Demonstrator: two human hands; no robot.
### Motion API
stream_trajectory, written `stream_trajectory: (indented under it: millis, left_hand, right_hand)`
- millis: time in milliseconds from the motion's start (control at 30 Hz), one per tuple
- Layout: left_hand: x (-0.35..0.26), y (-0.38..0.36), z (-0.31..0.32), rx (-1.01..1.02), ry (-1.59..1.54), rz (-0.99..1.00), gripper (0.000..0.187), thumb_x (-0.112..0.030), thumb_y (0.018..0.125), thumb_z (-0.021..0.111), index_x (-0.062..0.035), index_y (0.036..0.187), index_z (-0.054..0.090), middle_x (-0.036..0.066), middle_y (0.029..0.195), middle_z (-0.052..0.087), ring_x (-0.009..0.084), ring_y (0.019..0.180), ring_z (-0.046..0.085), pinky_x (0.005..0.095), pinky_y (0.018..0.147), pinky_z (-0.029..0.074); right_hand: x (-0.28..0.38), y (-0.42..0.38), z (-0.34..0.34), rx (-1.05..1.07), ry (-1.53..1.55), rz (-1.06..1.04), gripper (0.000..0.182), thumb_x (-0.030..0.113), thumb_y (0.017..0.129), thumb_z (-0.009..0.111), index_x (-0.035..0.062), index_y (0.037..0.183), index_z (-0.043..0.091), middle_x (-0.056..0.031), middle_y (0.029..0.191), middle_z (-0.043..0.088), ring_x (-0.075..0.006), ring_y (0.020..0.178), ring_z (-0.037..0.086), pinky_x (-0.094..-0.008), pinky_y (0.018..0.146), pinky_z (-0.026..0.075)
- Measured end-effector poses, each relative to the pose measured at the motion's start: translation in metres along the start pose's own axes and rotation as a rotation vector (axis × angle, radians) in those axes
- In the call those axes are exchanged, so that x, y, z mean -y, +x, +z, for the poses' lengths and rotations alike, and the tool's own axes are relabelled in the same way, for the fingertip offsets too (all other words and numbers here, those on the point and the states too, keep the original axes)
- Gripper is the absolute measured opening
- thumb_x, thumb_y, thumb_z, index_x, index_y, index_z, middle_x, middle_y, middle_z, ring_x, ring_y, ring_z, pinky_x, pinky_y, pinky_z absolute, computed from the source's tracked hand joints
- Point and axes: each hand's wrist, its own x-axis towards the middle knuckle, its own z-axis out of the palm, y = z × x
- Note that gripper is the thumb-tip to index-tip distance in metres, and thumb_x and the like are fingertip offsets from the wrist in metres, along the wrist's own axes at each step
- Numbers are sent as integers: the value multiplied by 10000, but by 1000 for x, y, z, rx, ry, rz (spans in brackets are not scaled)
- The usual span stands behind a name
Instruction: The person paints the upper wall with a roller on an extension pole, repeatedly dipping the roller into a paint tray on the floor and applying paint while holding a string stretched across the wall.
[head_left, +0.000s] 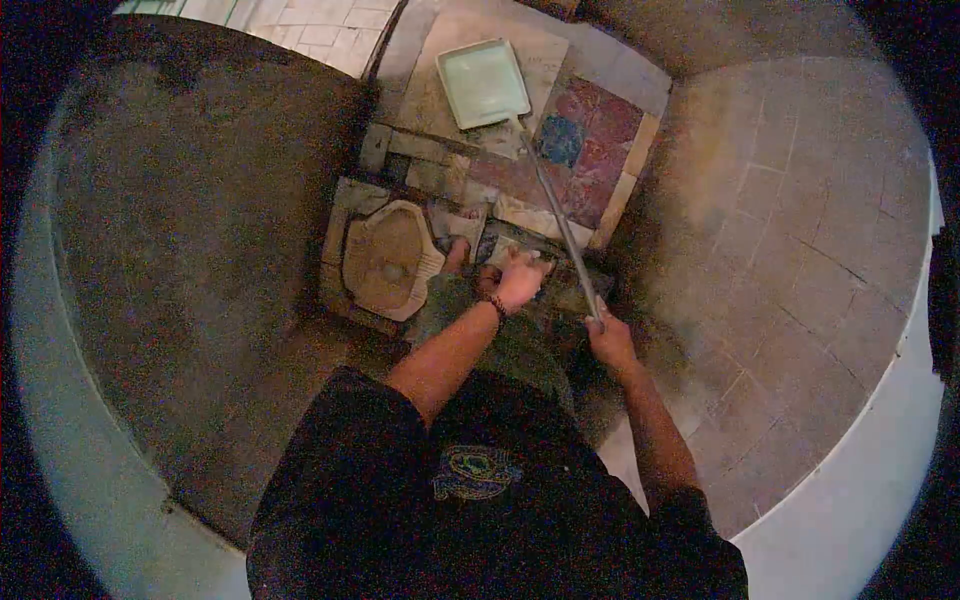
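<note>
My right hand (612, 342) is wrapped round the lower end of a long metal handle (560, 215). At the handle's far end, a square pale green pan (484, 84) lies over a light floor slab. My left hand (518, 282), with a dark beaded bracelet at the wrist, reaches down beside a bare foot (457, 254). Its fingers look bent together around something small and pale; grain and blur hide what it is. The two hands are apart.
A squat-type basin (392, 262) is set in the floor left of the foot. Red tiles (606, 130) and a blue tile (561, 140) lie right of the pan. Tiled walls (800, 220) rise on both sides, and a pale striped surface (320, 30) shows at the top left.
</note>
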Motion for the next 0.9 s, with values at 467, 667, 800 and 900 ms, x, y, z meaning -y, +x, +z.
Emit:
stream_trajectory:
  millis: [467, 667, 800, 900]
  left_hand:
    - [24, -1, -17, -93, -1277, -628, 373, -290, 803, 536, -19, 1058, 577, 195, 885, 612, 284, 853, 601, 387, 717, 469]
    - [44, 13, 27, -160, -1240, -646, 375, -293, 837, 517, 1, 1063, 572, 217, 996, 590, 292, 971, 559, 417, 749, 455]
    - [34, -7, -44, -193, -280, -193, 403, -265, 829, 545, 9, 1125, 540, 192, 946, 606, 274, 860, 586, 403, 712, 458]
    - [30, 2, -61, -115, -1330, -580, 464, -253, 809, 585, 20, 1175, 503, 153, 882, 612, 250, 746, 588, 379, 678, 460]
  right_hand:
    - [55, 102, -31, 19, -215, -117, 490, 264, 844, 510, 38, 1271, 426, -251, 1034, 581, -404, 951, 559, -437, 840, 451]
    - [88, 146, -37, 16, -261, 64, 524, 295, 832, 523, 15, 1264, 424, -274, 1081, 551, -423, 967, 548, -450, 858, 443]
    - [93, 115, -47, 92, -171, 46, 529, 278, 841, 517, -18, 1265, 409, -303, 1053, 541, -441, 967, 541, -466, 843, 443]
    - [59, 69, -24, 69, -171, 13, 532, 261, 840, 514, -24, 1272, 392, -299, 1027, 545, -440, 960, 542, -479, 828, 443]
